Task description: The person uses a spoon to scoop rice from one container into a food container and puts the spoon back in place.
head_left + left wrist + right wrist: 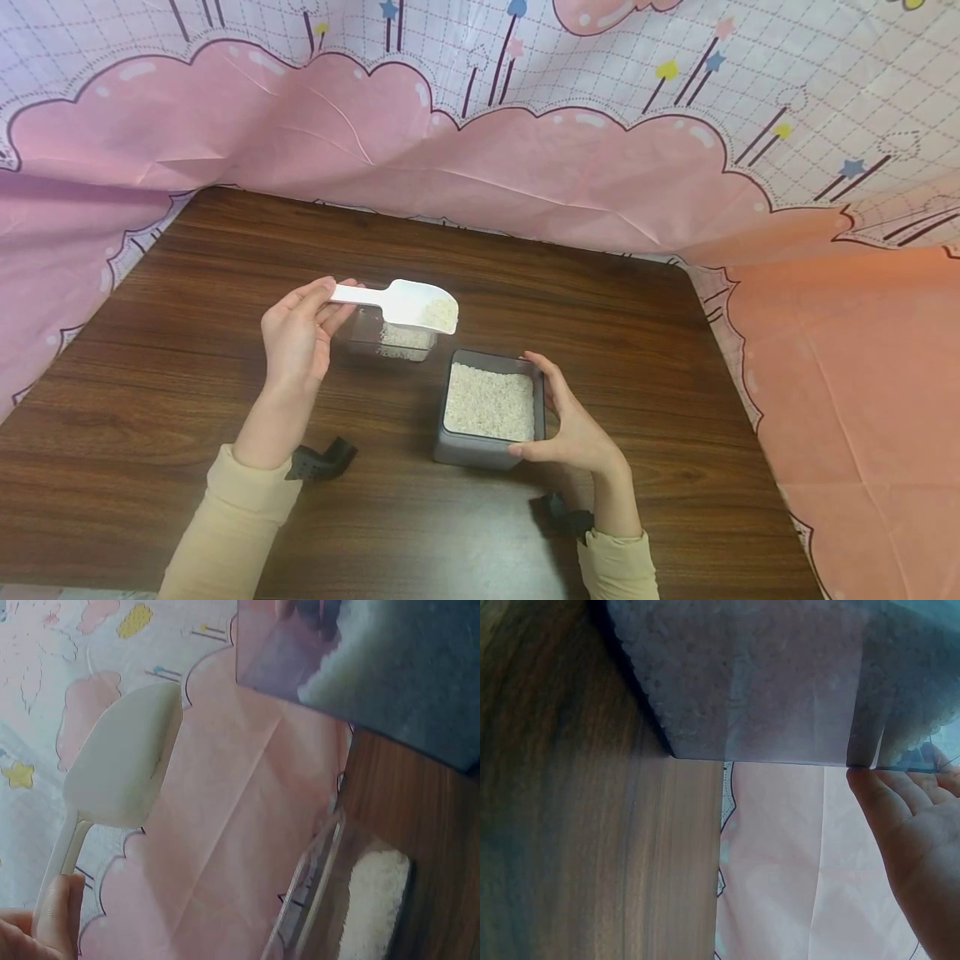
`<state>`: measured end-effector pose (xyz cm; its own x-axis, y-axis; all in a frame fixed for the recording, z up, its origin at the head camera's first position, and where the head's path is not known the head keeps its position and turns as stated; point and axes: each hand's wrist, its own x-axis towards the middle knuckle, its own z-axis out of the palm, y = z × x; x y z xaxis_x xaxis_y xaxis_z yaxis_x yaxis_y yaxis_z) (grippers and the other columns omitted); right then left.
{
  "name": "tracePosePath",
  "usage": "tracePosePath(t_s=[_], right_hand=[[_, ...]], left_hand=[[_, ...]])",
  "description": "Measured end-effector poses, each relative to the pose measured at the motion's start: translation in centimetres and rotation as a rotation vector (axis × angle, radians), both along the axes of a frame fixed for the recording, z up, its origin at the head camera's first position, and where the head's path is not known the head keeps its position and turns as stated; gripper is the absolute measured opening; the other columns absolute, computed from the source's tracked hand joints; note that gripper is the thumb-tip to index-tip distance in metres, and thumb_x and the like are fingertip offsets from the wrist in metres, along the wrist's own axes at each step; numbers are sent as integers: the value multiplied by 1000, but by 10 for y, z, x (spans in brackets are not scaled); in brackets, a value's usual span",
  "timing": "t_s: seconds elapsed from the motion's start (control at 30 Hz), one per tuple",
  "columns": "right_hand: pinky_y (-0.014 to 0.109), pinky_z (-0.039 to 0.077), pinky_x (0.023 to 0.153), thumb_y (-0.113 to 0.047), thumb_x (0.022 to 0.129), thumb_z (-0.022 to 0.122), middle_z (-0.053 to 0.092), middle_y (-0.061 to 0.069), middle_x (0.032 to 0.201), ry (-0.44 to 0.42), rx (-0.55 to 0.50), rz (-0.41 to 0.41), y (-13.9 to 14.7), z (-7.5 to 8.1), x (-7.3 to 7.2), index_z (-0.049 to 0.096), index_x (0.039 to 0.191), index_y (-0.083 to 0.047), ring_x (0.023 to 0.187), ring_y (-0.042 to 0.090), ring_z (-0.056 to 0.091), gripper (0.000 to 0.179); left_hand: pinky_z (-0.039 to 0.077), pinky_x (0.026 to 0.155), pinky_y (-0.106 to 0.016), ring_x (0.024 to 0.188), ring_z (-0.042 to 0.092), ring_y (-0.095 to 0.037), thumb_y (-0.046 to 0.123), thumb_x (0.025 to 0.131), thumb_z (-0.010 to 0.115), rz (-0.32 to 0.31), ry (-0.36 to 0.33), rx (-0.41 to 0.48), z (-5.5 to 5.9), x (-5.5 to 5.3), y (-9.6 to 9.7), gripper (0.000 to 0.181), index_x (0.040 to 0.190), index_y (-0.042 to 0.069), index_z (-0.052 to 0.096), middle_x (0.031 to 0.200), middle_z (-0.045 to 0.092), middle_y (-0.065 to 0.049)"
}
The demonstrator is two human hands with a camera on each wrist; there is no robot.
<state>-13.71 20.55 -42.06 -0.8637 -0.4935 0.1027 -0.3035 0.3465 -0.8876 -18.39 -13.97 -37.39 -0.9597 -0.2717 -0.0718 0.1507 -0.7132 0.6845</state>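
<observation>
My left hand (296, 333) pinches the handle of a white scoop (408, 304) between thumb and fingers. A little rice (441, 314) lies at the scoop's tip. In the head view the scoop overlaps a small clear container (367, 332) with some rice inside; in the left wrist view this container (322, 900) is at lower right. To the right, a grey see-through square box (480, 452) holds much more rice (491, 400). My right hand (573, 429) grips that box, thumb at the near side and fingers round the far right corner.
Everything stands on a dark wood-grain table (637, 333). A patterned pink and white cloth (525, 158) hangs behind and beside it. Black wrist mounts (326, 460) show by both forearms.
</observation>
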Motion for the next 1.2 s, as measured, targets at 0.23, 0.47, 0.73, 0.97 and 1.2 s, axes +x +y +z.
tracePosePath(t_s=[0.23,0.47,0.73,0.97,1.2], right_hand=[[67,19,115,-16,68,88,20,14,158,-3,3,-3,-1,0,0,17,154,-19,146,29,15,112],[66,19,116,-17,68,88,20,8,159,-13,0,-11,-1,1,2,18,154,-24,146,29,15,111],[66,19,116,-15,68,89,21,13,158,-5,-7,-2,-1,1,1,18,154,-22,146,29,15,112],[65,19,116,-15,68,89,21,11,158,-5,-3,-2,0,0,1,18,154,-21,147,28,15,112],[67,17,116,-16,68,89,19,14,159,-11,-2,-6,0,0,0,17,154,-24,147,29,14,112]], left_hand=[[60,79,-29,89,73,-28,-8,93,58,39,-58,34,-9,-9,-10,8,88,-9,64,92,69,-21],[60,78,-30,88,73,-28,-8,93,58,85,-125,48,-19,-19,-20,10,86,-8,65,94,66,-20],[60,78,-30,85,73,-26,-9,93,56,124,-178,29,-31,-28,-28,12,84,-8,65,94,64,-20],[61,77,-29,81,73,-24,-8,93,56,154,-203,-4,-41,-35,-33,13,84,-7,65,93,64,-19],[61,74,-28,79,74,-23,-9,93,55,195,-201,-72,-50,-42,-35,16,81,-5,65,89,64,-18]])
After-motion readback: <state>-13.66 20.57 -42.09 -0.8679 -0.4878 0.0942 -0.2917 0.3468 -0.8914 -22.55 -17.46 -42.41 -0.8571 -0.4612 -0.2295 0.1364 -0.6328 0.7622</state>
